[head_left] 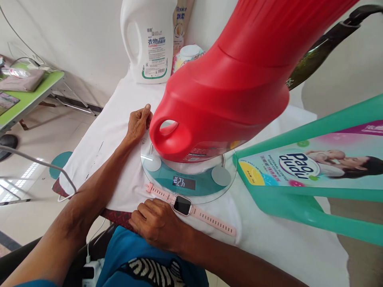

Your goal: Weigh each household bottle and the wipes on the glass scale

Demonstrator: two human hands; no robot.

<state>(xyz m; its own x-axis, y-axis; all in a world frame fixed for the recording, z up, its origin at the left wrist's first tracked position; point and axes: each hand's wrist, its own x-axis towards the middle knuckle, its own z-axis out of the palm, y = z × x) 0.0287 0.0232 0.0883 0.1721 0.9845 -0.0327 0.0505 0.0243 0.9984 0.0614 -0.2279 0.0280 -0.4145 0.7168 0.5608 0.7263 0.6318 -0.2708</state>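
A big red detergent jug (239, 79) stands on a round glass scale (227, 187) whose display (184, 183) is lit. My left hand (138, 124) reaches across the white cloth (104, 135) to the scale's far left rim, fingers curled, thumb against the jug's handle end. What the fingers hold, if anything, is hidden. My right hand (158, 224) rests as a loose fist at the near table edge, just beside a pink smartwatch (182, 205) that lies flat in front of the scale.
A white detergent jug (148, 40), a Rejoice bottle (181, 20) and a small pink tub (187, 54) stand at the back by the wall. A green jug (299, 171) lies at the right. A green side table (30, 95) is at the left, a white charger (89, 272) below.
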